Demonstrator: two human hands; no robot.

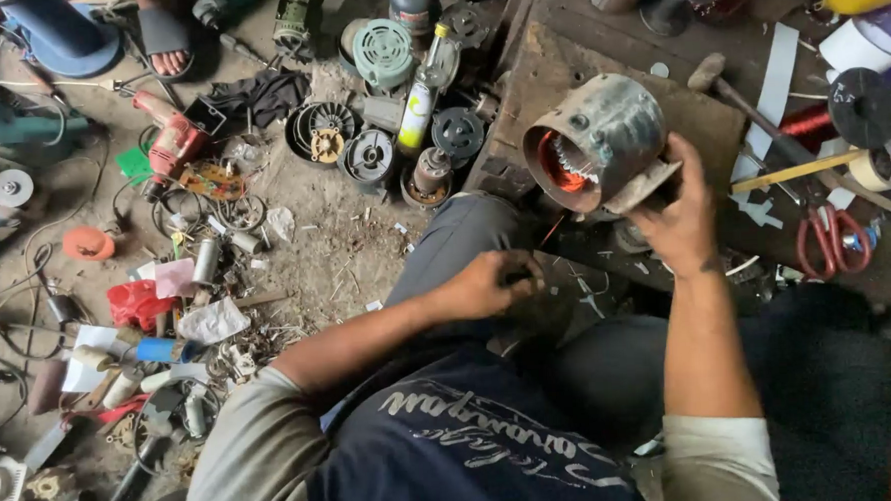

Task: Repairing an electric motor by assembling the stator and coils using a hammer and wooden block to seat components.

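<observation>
Nearest the lens I see a dark blue shirt (474, 450) with pale lettering across its chest, grey sleeves running out to both forearms; below them are my grey trousers (465, 242), one knee raised toward the floor clutter. I have my right hand (680, 220) curled around the lower rear edge of a grey metal motor housing (601, 138); the fingers are closed on its flange, the thumb pointing upward along the side. That housing lies on its side on a worn wooden board (557, 60), its open mouth turned toward the left of the view, and copper-red windings (565, 170) show inside the bore. I hold my left hand (489, 284) low over the lap, fingers bent into a loose fist; something small may be pinched there, but I cannot tell what, or whether anything is held at all. To the right of the housing lie red-handled scissors (834, 242), a roll of pale tape (887, 164) and a wooden-handled hammer (750, 107); to the left, on the dirt floor (335, 250), I see round fan covers (325, 133), a red power drill (170, 137), a white spray can (416, 111) and scraps of paper and wire; a sandalled foot (166, 42) of another person shows at the top left.
</observation>
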